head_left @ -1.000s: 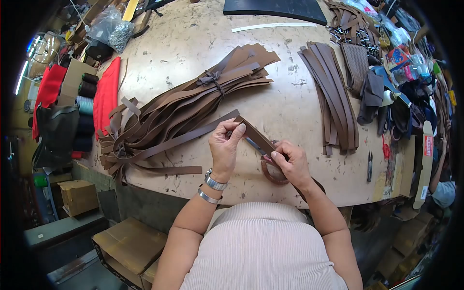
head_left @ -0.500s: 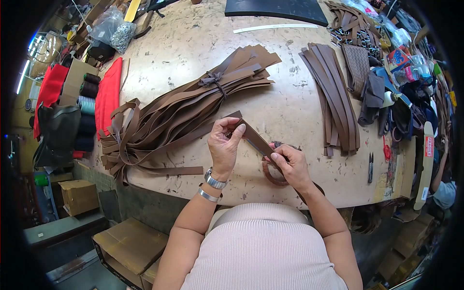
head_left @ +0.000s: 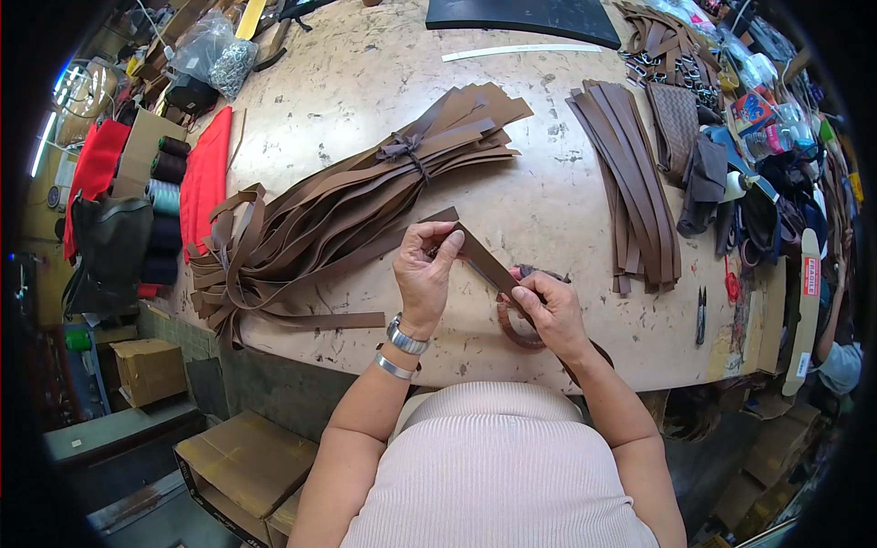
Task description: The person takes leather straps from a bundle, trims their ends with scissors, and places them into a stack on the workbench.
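A brown leather strap (head_left: 491, 262) stretches between my two hands above the near part of the table. My left hand (head_left: 427, 274) pinches its upper end between thumb and fingers. Lower down, my right hand (head_left: 553, 315) grips the same strap, whose tail runs back under my right wrist. Behind that hand, a coiled brown band (head_left: 508, 327) rests on the table, partly hidden. Also by the right hand is a dark item with a bit of pink, mostly covered by my fingers. Beyond my left hand lies a large tied bundle of brown strips (head_left: 365, 187).
A second stack of brown strips (head_left: 630, 183) lies to the right on the worktable (head_left: 301, 110). Thread spools (head_left: 166, 169) and red fabric (head_left: 208, 178) stand left. Dark tweezers (head_left: 701, 315) lie near the right edge. A black slab (head_left: 521, 20) and white strip (head_left: 521, 52) are at the back.
Both hands keep their hold on the strap, almost in the same place. The strap's upper end has shifted very slightly.
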A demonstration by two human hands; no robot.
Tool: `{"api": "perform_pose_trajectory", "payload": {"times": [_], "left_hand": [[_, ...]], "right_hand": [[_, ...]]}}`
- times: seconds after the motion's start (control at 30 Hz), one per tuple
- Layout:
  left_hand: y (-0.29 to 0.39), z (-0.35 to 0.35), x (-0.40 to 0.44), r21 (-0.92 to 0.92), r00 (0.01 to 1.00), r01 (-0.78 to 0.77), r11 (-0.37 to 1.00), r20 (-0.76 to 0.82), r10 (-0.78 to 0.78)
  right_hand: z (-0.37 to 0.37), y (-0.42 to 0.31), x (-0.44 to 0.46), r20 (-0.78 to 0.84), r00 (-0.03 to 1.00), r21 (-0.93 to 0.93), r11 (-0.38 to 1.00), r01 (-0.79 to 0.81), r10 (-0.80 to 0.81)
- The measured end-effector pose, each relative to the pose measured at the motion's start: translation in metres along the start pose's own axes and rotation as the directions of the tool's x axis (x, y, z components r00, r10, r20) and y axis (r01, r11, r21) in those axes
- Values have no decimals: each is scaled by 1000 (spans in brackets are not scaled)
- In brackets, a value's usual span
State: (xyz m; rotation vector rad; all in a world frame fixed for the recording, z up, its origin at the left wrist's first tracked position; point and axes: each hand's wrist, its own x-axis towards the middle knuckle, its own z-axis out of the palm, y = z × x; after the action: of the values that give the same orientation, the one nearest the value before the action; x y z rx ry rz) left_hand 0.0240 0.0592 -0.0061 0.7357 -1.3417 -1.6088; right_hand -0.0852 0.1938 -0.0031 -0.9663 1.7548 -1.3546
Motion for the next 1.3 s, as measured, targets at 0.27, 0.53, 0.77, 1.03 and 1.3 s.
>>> {"api": "perform_pose_trajectory", "payload": {"times": [0.27, 0.53, 0.77, 1.03, 1.3], "left_hand": [[8, -37, 44, 165, 968, -118, 979, -201, 150], [32, -127, 90, 11, 895, -289, 957, -352, 274], [28, -149, 83, -43, 859, -279, 959, -458, 229], [37, -157, 85, -51, 823, -346, 937, -495, 277], [39, -156, 75, 1, 783, -334, 942, -556, 279]], "right_hand": [[-24, -4, -3, 272, 962, -171, 984, 46, 2], [-78, -9, -3, 160, 977, -245, 953, 177, -140], [-59, -18, 10, -40, 994, 356, 929, 105, -98], [-45, -26, 32, -207, 978, 477, 873, 96, 6], [-43, -23, 47, -254, 967, 510, 853, 114, 23]]}}
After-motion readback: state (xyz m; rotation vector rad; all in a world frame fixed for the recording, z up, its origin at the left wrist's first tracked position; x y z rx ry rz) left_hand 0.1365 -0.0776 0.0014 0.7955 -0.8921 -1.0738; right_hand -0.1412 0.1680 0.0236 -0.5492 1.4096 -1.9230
